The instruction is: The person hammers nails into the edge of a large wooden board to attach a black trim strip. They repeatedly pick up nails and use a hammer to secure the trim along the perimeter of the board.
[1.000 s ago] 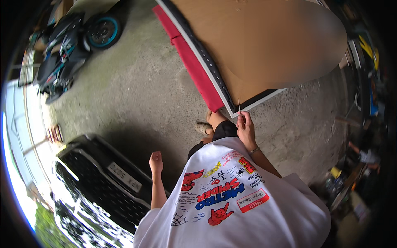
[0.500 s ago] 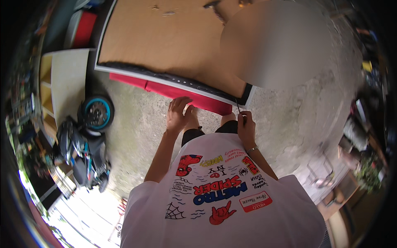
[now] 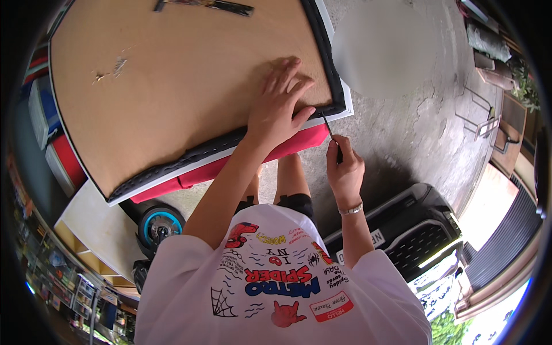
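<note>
A large brown board (image 3: 190,86) lies before me, with black padded edging (image 3: 190,156) folded along its near side and a white rim below. My left hand (image 3: 280,98) rests flat on the board near its right corner, fingers spread, holding nothing. In my right hand (image 3: 345,167) is a slim tool with a thin shaft (image 3: 328,125) and a dark handle; its exact kind is unclear. The tool's tip meets the black edging at the near right corner. Red material (image 3: 230,168) shows under the near edge, partly behind my left forearm.
A hammer (image 3: 201,6) lies on the board's far side. Small loose metal bits (image 3: 119,66) lie on its left half. A black car front (image 3: 414,230) stands behind my right arm. A motorbike wheel (image 3: 160,224) and a pale cabinet (image 3: 95,221) are at left.
My left hand has gone from beside the red material onto the board top. My right hand has brought the tool's tip to the corner edging. The view has turned, bringing the car front into sight.
</note>
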`<state>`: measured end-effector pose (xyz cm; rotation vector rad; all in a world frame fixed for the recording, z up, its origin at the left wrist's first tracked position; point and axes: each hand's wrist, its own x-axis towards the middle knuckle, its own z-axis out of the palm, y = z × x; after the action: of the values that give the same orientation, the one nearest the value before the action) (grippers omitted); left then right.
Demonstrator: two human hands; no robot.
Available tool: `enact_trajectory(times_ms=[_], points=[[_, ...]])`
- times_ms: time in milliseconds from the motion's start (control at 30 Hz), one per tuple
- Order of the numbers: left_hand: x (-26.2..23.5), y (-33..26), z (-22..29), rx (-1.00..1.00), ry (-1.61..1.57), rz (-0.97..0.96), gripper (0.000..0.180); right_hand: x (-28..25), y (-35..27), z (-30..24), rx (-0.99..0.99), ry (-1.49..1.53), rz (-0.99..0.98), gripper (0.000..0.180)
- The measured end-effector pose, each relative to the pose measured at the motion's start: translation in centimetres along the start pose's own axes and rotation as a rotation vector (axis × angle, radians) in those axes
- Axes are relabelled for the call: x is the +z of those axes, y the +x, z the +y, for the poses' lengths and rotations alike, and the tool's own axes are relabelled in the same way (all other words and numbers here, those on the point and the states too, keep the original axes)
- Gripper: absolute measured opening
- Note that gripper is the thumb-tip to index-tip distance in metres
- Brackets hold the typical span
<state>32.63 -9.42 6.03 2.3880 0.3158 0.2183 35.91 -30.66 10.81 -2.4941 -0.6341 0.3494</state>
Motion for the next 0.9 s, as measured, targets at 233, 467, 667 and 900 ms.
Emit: enact_trajectory(times_ms=[233, 467, 667, 900], points=[[-0.3, 0.2, -0.5, 0.043, 0.009, 0.048, 0.047, -2.7, 1.4, -3.4, -0.036, -0.263, -0.069, 0.007], [0.6, 0.2, -0.9, 0.045, -0.006, 0.07, 0.047, -4.9, 2.9, -5.6, -0.034, -0.454, -0.243, 0.014], [0.4, 0.2, -0.9, 0.052, 0.002, 0.071, 0.046, -3.8, 3.0, -4.3, 0.121, -0.14, -0.219, 0.006], [0.5, 0.1, -0.7, 0.047, -0.014, 0.066, 0.049, -0.9, 1.0, -4.1, 0.219, 0.059, -0.055, 0.004]])
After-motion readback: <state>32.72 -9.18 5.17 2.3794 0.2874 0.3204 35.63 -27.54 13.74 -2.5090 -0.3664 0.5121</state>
